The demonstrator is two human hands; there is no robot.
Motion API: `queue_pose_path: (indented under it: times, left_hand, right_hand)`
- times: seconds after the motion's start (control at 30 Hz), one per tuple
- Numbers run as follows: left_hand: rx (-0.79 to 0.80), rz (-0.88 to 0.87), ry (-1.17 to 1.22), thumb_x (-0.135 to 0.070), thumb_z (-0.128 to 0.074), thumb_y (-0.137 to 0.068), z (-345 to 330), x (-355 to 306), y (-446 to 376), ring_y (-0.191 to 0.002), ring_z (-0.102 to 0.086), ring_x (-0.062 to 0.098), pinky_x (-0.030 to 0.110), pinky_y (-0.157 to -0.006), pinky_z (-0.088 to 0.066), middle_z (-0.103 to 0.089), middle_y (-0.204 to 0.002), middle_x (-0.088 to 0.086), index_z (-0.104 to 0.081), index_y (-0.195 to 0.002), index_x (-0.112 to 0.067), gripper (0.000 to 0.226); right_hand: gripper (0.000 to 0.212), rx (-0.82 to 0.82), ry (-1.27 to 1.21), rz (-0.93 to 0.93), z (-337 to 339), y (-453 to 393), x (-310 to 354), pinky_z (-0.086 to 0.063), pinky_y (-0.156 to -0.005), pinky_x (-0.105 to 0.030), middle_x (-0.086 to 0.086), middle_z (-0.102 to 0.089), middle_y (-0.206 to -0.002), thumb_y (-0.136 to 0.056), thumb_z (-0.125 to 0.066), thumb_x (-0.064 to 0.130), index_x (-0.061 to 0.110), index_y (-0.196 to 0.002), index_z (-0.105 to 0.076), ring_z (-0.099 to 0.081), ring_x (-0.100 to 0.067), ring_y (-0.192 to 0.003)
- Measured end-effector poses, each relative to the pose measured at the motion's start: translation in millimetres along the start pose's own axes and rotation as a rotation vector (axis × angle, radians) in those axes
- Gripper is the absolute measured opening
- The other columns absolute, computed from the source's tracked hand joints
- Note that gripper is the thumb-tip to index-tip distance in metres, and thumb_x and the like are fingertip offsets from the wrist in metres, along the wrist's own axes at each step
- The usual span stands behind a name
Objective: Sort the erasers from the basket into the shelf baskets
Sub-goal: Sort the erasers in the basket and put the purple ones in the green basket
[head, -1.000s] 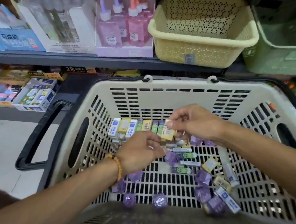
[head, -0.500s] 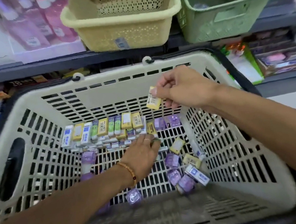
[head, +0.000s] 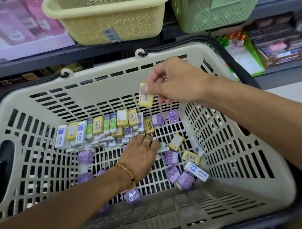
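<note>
A beige shopping basket [head: 33,100] holds several erasers: a row of yellow, white and green ones [head: 99,128] against its far wall, and loose purple ones [head: 170,158] on the bottom. My right hand [head: 174,82] pinches a yellow eraser [head: 145,97] above the basket's far side. My left hand [head: 140,156] lies low on the basket bottom, fingers over small erasers; what it grips is hidden. On the shelf above stand a yellow basket [head: 110,23] and a green basket [head: 215,8].
Pink bottles in a display box [head: 16,29] stand left of the yellow basket. The lower shelf holds boxed stationery [head: 279,48] at the right. The basket's black handle [head: 234,64] runs along its right rim.
My right hand lifted the yellow eraser out of the pile and up toward the far rim. The view swung right, bringing both shelf baskets overhead. My left hand stayed low in the basket.
</note>
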State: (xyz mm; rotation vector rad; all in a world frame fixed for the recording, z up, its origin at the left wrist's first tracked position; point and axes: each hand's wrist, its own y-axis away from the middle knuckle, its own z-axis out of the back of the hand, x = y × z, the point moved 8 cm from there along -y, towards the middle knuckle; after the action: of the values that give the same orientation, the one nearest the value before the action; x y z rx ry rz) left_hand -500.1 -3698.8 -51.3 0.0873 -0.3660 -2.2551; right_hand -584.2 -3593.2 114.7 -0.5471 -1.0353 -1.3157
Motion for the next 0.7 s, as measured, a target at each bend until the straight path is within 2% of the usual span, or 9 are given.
queue_pose_path:
  times: [0.1,0.17,0.27,0.37,0.47,0.57,0.63,0.7]
  left_hand:
    - [0.072,-0.037,0.049,-0.007,-0.054,-0.084,-5,-4,-5,-0.127,-0.036,0.039,0.047,-0.104,-0.038,-0.030,-0.144,0.022,-0.004,-0.144,-0.032,0.082]
    - [0.114,-0.089,0.045,-0.009,-0.051,-0.086,-7,-7,-6,-0.128,-0.033,0.041,0.048,-0.099,-0.042,-0.023,-0.148,0.024,0.006,-0.144,-0.044,0.088]
    - [0.110,-0.121,0.061,-0.017,-0.049,-0.090,-6,-2,-5,-0.127,-0.036,0.040,0.045,-0.087,-0.050,-0.021,-0.150,0.018,-0.002,-0.144,-0.042,0.075]
    - [0.106,-0.133,0.029,-0.012,-0.045,-0.093,-8,0,-4,-0.119,-0.041,0.038,0.043,-0.080,-0.053,-0.027,-0.146,0.016,-0.018,-0.139,-0.026,0.055]
    - [0.083,-0.162,0.008,-0.008,-0.050,-0.093,-11,-3,-5,-0.110,-0.045,0.034,0.038,-0.073,-0.052,-0.031,-0.139,0.017,-0.021,-0.132,-0.018,0.050]
    - [0.097,-0.182,0.051,-0.011,-0.050,-0.096,-11,-1,-5,-0.111,-0.045,0.032,0.037,-0.078,-0.054,-0.031,-0.137,0.019,-0.022,-0.131,-0.018,0.046]
    - [0.135,-0.164,0.176,-0.025,-0.043,-0.100,-6,3,-4,-0.105,-0.048,0.028,0.040,-0.082,-0.053,-0.035,-0.132,0.016,-0.026,-0.133,-0.016,0.037]
    - [0.198,-0.130,0.350,-0.035,-0.039,-0.101,0,6,1,-0.095,-0.052,0.020,0.039,-0.081,-0.053,-0.039,-0.123,0.010,-0.030,-0.131,-0.019,0.035]
  right_hand:
    - [0.023,0.006,0.025,-0.002,-1,0,1,-0.058,-0.072,-0.036,-0.016,-0.071,-0.085,-0.091,-0.068,0.031,0.007,-0.091,-0.069,-0.062,-0.014,-0.065]
    - [0.024,0.006,0.037,-0.005,-2,0,2,-0.059,-0.073,-0.039,-0.019,-0.072,-0.089,-0.091,-0.067,0.031,0.007,-0.091,-0.069,-0.063,-0.016,-0.066]
    - [0.023,0.009,0.047,-0.010,-2,0,0,-0.058,-0.074,-0.039,-0.019,-0.072,-0.090,-0.092,-0.067,0.030,0.008,-0.091,-0.069,-0.063,-0.015,-0.066]
    - [0.022,0.014,0.059,-0.015,-3,-1,-1,-0.058,-0.076,-0.039,-0.018,-0.072,-0.089,-0.092,-0.067,0.031,0.009,-0.090,-0.069,-0.064,-0.015,-0.066]
    - [0.022,0.023,0.063,-0.016,-5,-3,-2,-0.058,-0.078,-0.041,-0.019,-0.072,-0.089,-0.092,-0.067,0.031,0.008,-0.090,-0.068,-0.064,-0.016,-0.067]
    - [0.023,0.029,0.069,-0.013,-6,-4,-2,-0.058,-0.078,-0.043,-0.020,-0.071,-0.090,-0.092,-0.067,0.031,0.008,-0.091,-0.068,-0.064,-0.017,-0.068]
    - [0.022,0.032,0.071,-0.011,-6,-4,-2,-0.058,-0.077,-0.042,-0.020,-0.071,-0.090,-0.092,-0.067,0.031,0.008,-0.091,-0.068,-0.065,-0.017,-0.068]
    - [0.022,0.033,0.071,-0.009,-7,-5,-3,-0.058,-0.077,-0.041,-0.020,-0.071,-0.089,-0.092,-0.067,0.031,0.009,-0.090,-0.068,-0.064,-0.017,-0.067]
